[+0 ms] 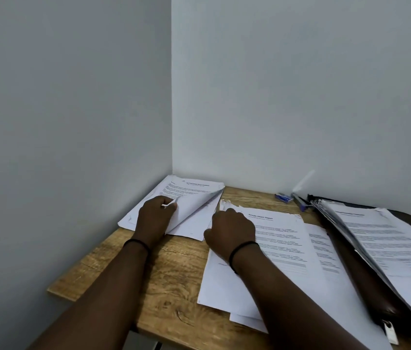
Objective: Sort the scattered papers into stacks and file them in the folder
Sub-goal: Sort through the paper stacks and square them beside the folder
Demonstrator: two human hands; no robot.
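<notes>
Two hands are at work low in the middle of the frame. The left hand lies on the far-left stack, fingers curled, with a thin white sliver, perhaps a sheet edge or a small slip, showing between thumb and forefinger; what exactly it pinches I cannot tell. A top sheet there is folded back on itself toward the right. The right hand rests knuckles-up on the upper left corner of the middle stack, fingers bent down at the ragged sheet edges; whether it grips any sheet is hidden by the hand itself.

Right of that stack, at the frame's right edge, the dark folder lies open on the wooden bench with a thick sheaf of papers already lying on it. Behind, by the wall, sit a small blue box and a pen.

Sorting looks to be the step in hand, with filing partly begun. Next, I judge, each stack's edges need squaring, then each must be lifted whole and carried right into the folder without the loose sheets fanning out.
</notes>
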